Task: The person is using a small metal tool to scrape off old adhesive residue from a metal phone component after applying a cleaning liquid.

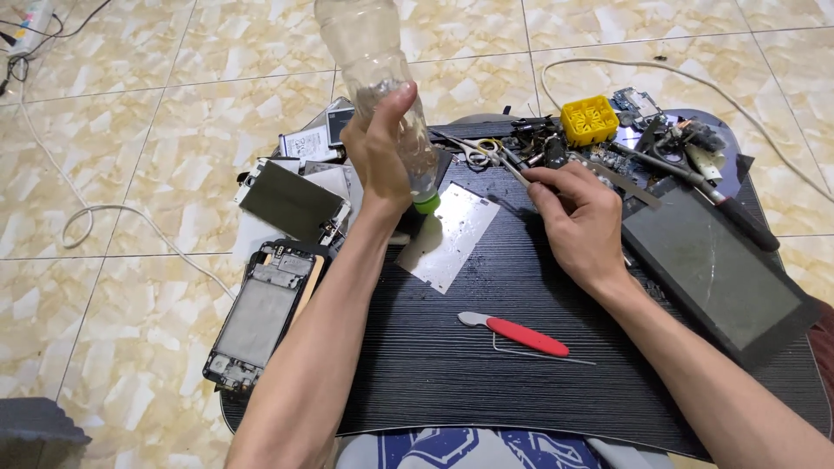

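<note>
My left hand grips a clear plastic bottle turned upside down, its green cap pointing at a thin silvery metal sheet on the black ribbed board. My right hand rests on the board to the right of the sheet, fingers curled around a thin metal tool, possibly tweezers, among small parts. A red-handled pry tool lies near the front of the board, apart from both hands.
An opened phone frame and a dark screen panel lie at the board's left edge. A dark tablet-like slab sits right. A yellow parts holder, scissors, a screwdriver and white cables surround the back.
</note>
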